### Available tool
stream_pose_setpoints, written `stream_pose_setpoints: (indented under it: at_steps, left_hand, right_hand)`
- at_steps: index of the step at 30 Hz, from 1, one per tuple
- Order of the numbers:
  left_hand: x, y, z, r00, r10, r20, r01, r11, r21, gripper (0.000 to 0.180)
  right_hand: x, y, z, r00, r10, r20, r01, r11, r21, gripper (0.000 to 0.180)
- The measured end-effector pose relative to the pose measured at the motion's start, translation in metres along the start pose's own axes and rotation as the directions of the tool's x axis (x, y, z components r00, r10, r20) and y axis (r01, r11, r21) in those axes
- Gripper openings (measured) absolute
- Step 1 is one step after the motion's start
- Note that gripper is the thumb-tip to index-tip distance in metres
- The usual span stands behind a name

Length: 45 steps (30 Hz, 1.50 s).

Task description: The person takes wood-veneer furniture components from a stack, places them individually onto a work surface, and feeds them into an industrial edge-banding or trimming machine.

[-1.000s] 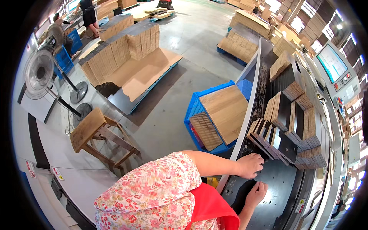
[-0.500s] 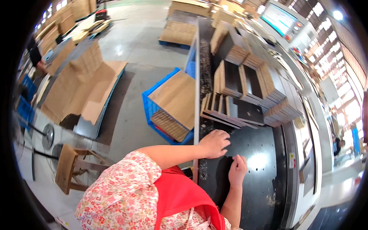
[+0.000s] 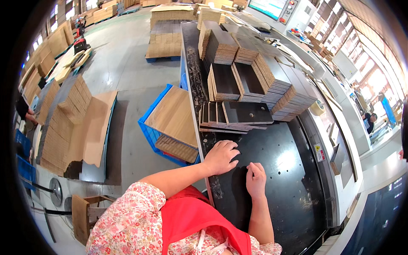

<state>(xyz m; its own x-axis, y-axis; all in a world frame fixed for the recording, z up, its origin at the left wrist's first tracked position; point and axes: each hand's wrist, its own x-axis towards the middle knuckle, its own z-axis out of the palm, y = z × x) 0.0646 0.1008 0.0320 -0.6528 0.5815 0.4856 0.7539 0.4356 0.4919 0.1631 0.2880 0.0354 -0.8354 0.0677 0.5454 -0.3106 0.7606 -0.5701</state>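
Observation:
My left hand (image 3: 221, 157) is over the near left part of the black table (image 3: 280, 187), palm down. Its fingers are apart and a little bent, and no object shows in it. Just to its right, my right hand (image 3: 256, 180) is closed, with the fingers curled in and nothing visible in them. Beyond both hands, several thin dark boards (image 3: 212, 113) stand on edge in a row. A dark panel with two round holes (image 3: 248, 113) leans against the right end of that row.
Stacks of dark-faced boards (image 3: 224, 79) fill the far half of the table. To the left on the floor is a blue crate (image 3: 149, 138) holding wood panels (image 3: 176, 114). A wooden stool (image 3: 80, 219) and a pallet of stacked boards (image 3: 68, 123) are farther left. A machine screen (image 3: 267, 7) stands far right.
The view has turned rightward, so table and boards appear shifted left. My hands remain close together over the near table, a little farther from the standing boards.

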Motion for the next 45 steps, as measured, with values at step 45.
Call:
stream_pose_setpoints:
  at_steps: [45]
  left_hand:
    - [0.0013, 0.0004, -0.0002, 1.0, -0.007, -0.013, 0.007, 1.0, -0.008, 0.03]
  right_hand:
    - [-0.0002, 0.0059, 0.0013, 0.999, -0.024, -0.038, 0.026, 0.999, 0.033, 0.008]
